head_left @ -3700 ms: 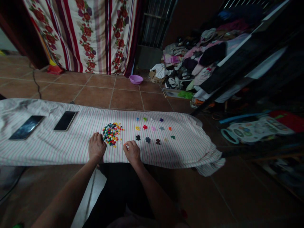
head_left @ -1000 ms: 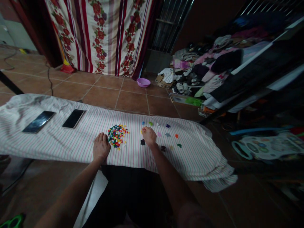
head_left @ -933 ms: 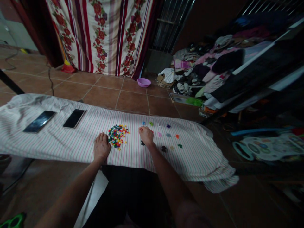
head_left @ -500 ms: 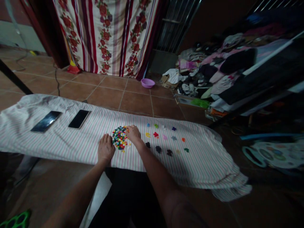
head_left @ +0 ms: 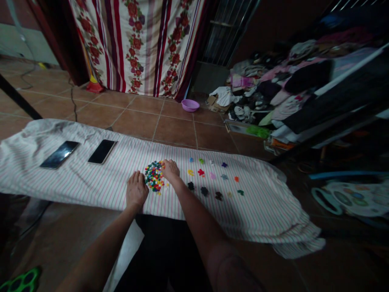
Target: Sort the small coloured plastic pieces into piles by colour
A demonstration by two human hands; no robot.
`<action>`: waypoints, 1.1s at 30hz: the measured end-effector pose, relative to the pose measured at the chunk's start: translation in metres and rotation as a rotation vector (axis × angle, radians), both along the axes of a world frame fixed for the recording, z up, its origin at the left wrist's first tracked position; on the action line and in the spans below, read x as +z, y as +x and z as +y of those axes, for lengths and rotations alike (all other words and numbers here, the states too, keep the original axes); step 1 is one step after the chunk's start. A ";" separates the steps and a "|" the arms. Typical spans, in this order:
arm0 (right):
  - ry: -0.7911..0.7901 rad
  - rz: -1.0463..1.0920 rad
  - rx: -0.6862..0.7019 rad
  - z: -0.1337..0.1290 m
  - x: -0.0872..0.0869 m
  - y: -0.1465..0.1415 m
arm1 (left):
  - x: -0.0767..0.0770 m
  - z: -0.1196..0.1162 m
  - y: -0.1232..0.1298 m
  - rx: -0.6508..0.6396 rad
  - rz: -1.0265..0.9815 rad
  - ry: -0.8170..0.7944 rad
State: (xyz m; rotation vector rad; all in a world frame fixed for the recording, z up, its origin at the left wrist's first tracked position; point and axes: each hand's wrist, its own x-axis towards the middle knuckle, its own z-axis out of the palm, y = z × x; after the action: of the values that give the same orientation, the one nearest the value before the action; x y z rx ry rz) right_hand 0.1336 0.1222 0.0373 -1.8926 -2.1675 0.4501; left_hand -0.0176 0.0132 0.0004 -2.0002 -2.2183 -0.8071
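A mixed pile of small colourful pieces [head_left: 154, 175] lies on the striped cloth [head_left: 133, 152] in front of me. My left hand [head_left: 136, 190] rests flat against the pile's left side, fingers stretched out and holding nothing. At the pile's upper right edge, my right hand [head_left: 171, 170] has its fingertips drawn together among the pieces; whatever is between them is too small to make out. Right of that hand, little heaps sorted by colour sit in rows, among them a red heap [head_left: 201, 172], a yellow heap [head_left: 190, 172], a black heap [head_left: 204, 191] and a green heap [head_left: 240, 192].
Two phones lie on the cloth to the left, a dark phone [head_left: 60, 155] and a second phone [head_left: 102, 151]. Beyond the table, a pink basin [head_left: 190, 106] stands on the tiled floor near a floral curtain [head_left: 136, 48]. Piled clothes [head_left: 255, 89] fill the right side.
The whole view has shifted slightly. Both hands stay at the pile in nearly the same places, with only a slight shift of the right fingers.
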 end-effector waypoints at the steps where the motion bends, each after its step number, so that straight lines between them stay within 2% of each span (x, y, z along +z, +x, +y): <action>1: 0.018 0.019 0.013 -0.001 -0.001 0.001 | 0.000 0.000 0.000 0.000 0.000 0.000; 9: 0.105 0.082 0.158 -0.002 -0.004 0.005 | 0.000 0.000 0.000 0.001 0.037 -0.003; 20: 0.165 0.023 0.197 -0.003 -0.010 0.002 | 0.000 0.000 -0.001 -0.007 0.043 -0.002; 27: 0.187 -0.022 0.216 -0.008 -0.007 -0.005 | -0.001 0.000 -0.001 0.000 0.044 0.007; 33: 0.180 0.038 0.251 -0.011 -0.005 -0.001 | -0.001 0.000 0.000 -0.007 -0.010 0.000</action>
State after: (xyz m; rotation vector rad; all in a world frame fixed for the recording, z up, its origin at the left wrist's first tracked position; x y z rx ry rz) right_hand 0.1327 0.1111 0.0328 -1.5158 -2.3432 0.3192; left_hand -0.0180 0.0134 -0.0009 -2.0102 -2.2174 -0.8194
